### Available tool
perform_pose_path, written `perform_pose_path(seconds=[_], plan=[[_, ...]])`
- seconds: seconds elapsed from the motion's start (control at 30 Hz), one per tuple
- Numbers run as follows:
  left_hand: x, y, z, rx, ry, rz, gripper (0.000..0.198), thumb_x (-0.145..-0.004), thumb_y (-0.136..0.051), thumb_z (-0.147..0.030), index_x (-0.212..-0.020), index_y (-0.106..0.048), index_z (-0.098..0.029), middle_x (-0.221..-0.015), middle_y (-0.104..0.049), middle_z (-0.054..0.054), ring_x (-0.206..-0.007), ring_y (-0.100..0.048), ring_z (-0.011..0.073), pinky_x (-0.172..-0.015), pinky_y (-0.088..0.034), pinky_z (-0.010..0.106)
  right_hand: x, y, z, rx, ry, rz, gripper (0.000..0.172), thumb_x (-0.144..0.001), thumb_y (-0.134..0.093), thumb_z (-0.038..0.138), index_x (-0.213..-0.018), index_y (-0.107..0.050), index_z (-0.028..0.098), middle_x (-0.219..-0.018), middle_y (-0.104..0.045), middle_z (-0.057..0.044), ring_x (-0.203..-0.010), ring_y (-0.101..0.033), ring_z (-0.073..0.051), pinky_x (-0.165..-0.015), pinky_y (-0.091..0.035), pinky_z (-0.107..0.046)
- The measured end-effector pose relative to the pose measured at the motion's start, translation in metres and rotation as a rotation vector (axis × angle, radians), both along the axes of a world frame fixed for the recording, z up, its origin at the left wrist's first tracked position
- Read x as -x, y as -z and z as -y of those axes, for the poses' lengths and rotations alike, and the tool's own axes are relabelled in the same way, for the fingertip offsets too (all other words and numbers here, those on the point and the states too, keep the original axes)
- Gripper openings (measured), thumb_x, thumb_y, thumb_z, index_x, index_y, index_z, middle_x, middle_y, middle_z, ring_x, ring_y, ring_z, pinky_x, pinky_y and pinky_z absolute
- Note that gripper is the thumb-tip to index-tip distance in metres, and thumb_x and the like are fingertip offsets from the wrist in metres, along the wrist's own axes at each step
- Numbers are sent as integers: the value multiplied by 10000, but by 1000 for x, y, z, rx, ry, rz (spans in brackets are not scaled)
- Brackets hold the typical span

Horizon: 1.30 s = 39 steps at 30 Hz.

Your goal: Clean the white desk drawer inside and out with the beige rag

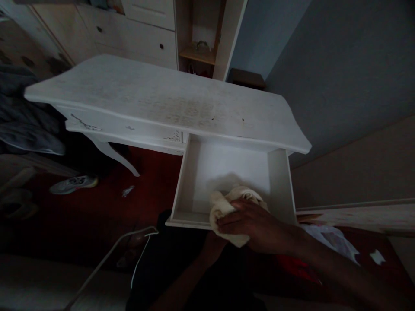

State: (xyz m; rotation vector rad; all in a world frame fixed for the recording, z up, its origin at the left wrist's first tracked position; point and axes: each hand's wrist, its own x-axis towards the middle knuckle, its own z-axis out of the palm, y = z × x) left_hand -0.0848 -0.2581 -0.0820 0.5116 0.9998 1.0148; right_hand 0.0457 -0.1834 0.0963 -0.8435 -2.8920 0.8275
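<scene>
My right hand (pixel 256 224) is closed round a cream cloth (pixel 223 207) at the front edge of an open white drawer (pixel 279 181). The drawer is pulled out from under the right end of a white table (pixel 162 97). The cloth is bunched and hangs partly over the drawer's front wall. My left hand (pixel 210 246) is below the drawer front in deep shadow; only the wrist and forearm show, and its fingers are hidden under the cloth and drawer.
A shoe (pixel 73 183) lies on the dark red floor (pixel 152 181) left of the drawer. Dark clothing (pixel 22 116) is heaped at far left. A white wire hanger (pixel 129 242) lies near me. Cupboards (pixel 139 34) stand behind the table, a grey wall (pixel 340 65) to the right.
</scene>
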Motion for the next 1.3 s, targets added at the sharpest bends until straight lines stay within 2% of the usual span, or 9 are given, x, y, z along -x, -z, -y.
perform_pose_path(seconds=[0.13, 0.2, 0.4, 0.53, 0.67, 0.77, 1.07, 1.17, 1.3], plan=[[1, -14, -3, -22, 71, 29, 473, -544, -847, -544, -772, -722, -150, -734, -741, 65, -722, -677, 218, -737, -554, 360, -51, 5, 18, -24, 137, 15, 644, -709, -527, -33, -1230, -667, 319, -1231, -708, -16, -1259, -562, -224, -1160, -302, -482], [2, -17, -4, -1, 110, 31, 465, -552, -834, -568, -697, -716, -143, -674, -729, 68, -647, -663, 198, -685, -549, 343, -69, 4, 24, -23, 191, 26, 636, -696, -525, -37, -1209, -680, 304, -1223, -711, -35, -1220, -595, -238, -1151, -312, -502], [3, -14, -5, 34, 114, -25, 538, -494, -838, -624, -706, -745, -138, -711, -755, 101, -658, -685, 224, -681, -566, 363, -90, -9, 29, -69, 201, 69, 508, -782, -527, 28, -1185, -694, 289, -1202, -720, -67, -1175, -612, -243, -1051, -397, -491], [9, -15, -6, 34, 185, -75, 547, -535, -809, -645, -728, -764, -135, -762, -769, 123, -734, -710, 260, -766, -572, 400, -104, -4, 20, -189, 151, 120, 406, -865, -521, 94, -1159, -712, 299, -1187, -729, -51, -1162, -598, -240, -1005, -416, -460], [13, -13, -6, -29, 229, -158, 517, -623, -761, -645, -752, -770, -144, -766, -768, 114, -762, -711, 263, -808, -561, 408, -122, 15, -5, -406, 128, 148, 397, -871, -528, 98, -1167, -711, 291, -1178, -733, -35, -1176, -574, -264, -1006, -413, -467], [11, -8, -5, -56, 201, -194, 515, -629, -743, -664, -728, -761, -159, -752, -764, 104, -745, -706, 257, -798, -563, 400, -124, 23, -34, -500, 107, 211, 392, -865, -542, 101, -1143, -717, 314, -1177, -733, -9, -1168, -570, -267, -1001, -416, -462], [3, 13, -24, -16, 255, -247, 435, -507, -839, -600, -566, -666, -205, -510, -646, 36, -624, -667, 244, -639, -565, 371, -112, 14, -139, -536, 1, 409, 327, -864, -577, 127, -1147, -704, 230, -1192, -718, -66, -1162, -542, -302, -945, -399, -464], [3, 13, -26, -23, 254, -251, 405, -516, -843, -588, -576, -668, -228, -520, -643, 33, -655, -677, 253, -650, -571, 371, -107, 13, -160, -557, -4, 452, 359, -839, -589, 127, -1179, -683, 195, -1220, -698, -87, -1168, -530, -310, -939, -401, -455], [3, 12, -27, -29, 259, -243, 378, -459, -888, -530, -552, -663, -241, -520, -640, 37, -694, -688, 268, -688, -574, 367, -96, 19, -171, -541, 17, 470, 397, -820, -589, 126, -1207, -664, 171, -1235, -686, -95, -1169, -530, -311, -949, -415, -452]])
